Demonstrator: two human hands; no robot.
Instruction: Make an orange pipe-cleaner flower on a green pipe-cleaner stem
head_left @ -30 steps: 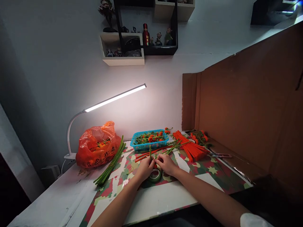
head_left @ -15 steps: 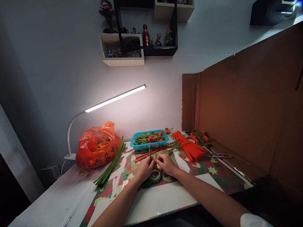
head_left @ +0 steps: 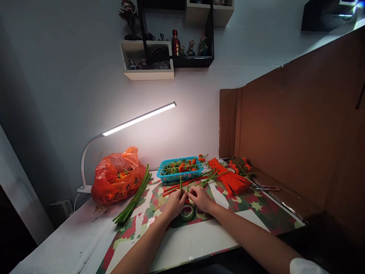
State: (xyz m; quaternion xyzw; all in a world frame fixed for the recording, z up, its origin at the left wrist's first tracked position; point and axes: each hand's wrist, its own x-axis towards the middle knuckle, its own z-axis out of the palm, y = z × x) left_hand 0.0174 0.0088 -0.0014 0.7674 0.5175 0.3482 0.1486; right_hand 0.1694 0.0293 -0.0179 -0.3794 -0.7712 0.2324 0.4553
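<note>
My left hand (head_left: 175, 204) is closed, with a green pipe cleaner (head_left: 180, 183) standing up out of its fingers. Close against it, my right hand (head_left: 200, 198) pinches thumb and fingertips together; a short green tip shows between the hands, but what the right fingers grip is hidden. A small red-orange bit (head_left: 187, 200) peeks out below the fingertips. Just under both hands lies a roll of green tape (head_left: 187, 218). Behind them, loose red pipe cleaners (head_left: 171, 189) and a few green ones (head_left: 209, 178) rest on the table.
A blue basket (head_left: 179, 177) holds small orange flowers with green stems. To the left are a green pipe cleaner bundle (head_left: 134, 201), an orange plastic bag (head_left: 118, 186) and a lamp (head_left: 139, 118). Rightward lie a red bundle (head_left: 229, 179), scissors (head_left: 269, 188) and a cardboard wall (head_left: 291, 125).
Almost nothing differs. The upright green pipe cleaner in my left hand has shifted very slightly; both hands keep their place above the tape roll.
</note>
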